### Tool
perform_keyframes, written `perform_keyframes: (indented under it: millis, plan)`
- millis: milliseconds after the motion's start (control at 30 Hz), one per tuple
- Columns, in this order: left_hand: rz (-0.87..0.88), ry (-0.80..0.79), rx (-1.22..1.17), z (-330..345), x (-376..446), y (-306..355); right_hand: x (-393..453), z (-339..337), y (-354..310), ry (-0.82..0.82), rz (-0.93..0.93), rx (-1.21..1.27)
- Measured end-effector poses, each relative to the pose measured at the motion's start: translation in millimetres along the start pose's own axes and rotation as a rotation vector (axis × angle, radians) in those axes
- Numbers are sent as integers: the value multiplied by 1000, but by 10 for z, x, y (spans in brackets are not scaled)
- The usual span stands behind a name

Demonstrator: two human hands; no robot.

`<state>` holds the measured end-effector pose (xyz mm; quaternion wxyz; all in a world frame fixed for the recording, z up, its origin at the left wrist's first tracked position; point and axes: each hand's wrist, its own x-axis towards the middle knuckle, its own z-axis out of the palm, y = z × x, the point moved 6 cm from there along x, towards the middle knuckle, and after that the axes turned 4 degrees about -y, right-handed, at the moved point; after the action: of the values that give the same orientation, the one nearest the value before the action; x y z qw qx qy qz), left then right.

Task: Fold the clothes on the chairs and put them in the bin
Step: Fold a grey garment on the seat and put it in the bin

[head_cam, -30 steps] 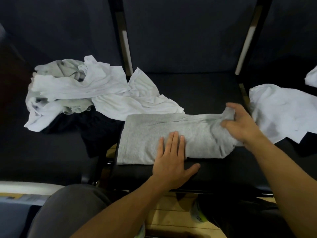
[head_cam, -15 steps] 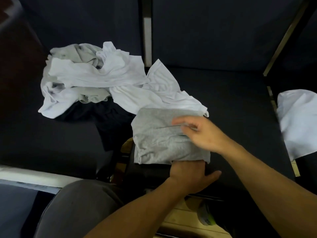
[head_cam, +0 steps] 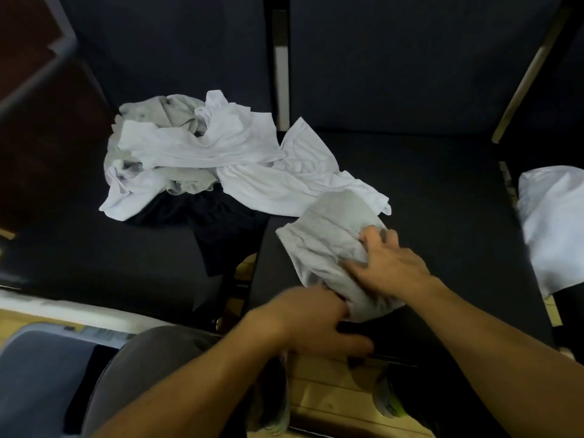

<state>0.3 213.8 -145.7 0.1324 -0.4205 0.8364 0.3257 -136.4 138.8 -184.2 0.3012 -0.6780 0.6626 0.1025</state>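
Observation:
A folded grey garment (head_cam: 328, 238) lies skewed on the front of the middle black chair seat (head_cam: 442, 216). My right hand (head_cam: 392, 267) is on top of its right side, fingers bent into the cloth. My left hand (head_cam: 313, 317) is at the garment's near edge. Its fingers are tucked under the cloth and hidden, and its thumb points right along the seat front. A heap of white and grey clothes (head_cam: 202, 153) over a black garment (head_cam: 218, 229) covers the left chair. The grey-blue bin (head_cam: 38, 368) stands on the floor at the lower left.
Another white garment (head_cam: 556, 222) lies on the right chair. Dark chair backs (head_cam: 410, 64) rise behind the seats. My knee in grey trousers (head_cam: 151, 368) is beside the bin. Wooden floor and a shoe (head_cam: 392, 406) show under the seat front.
The long grey garment was folded in half from the right. It now sits turned at an angle, with my right hand on top and my left hand's fingers under its near edge. The view shifted left.

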Motion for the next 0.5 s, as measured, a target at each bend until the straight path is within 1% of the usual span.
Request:
perform_keyframes:
  millis: [33,67,100,133,167,233,300,367,433,500]
  plan:
    - [-94,76,-69,-142,-86,-90,-48,-9,77,-11,40,25]
    - [-194,193,-136,-276,-163,-210,-65,-22,136,-28,70,51]
    - [-277,311,-225,-348,-207,-340,-78,-42,194,-50,99,92]
    - [-338,394,-337,-370,-220,-426,-105,-81,256,-74,122,145]
    - [-394,412,-457,-339,-202,-490,-114,-125,313,-84,135,195]
    - [-449,368,-601,-220,-96,-515,-155,-248,434,-19,141,213]
    - [-487,362,-590,-137,21,-501,-233,-302,527,64,143,171]
    - [-510,366,-524,-70,148,-515,-290,-218,561,50,139,173]
    - [-460,368,-551,-41,256,-499,-324,-113,529,28,125,225]
    - [-383,410,-679,-64,308,-492,-290,-63,464,29,80,359]
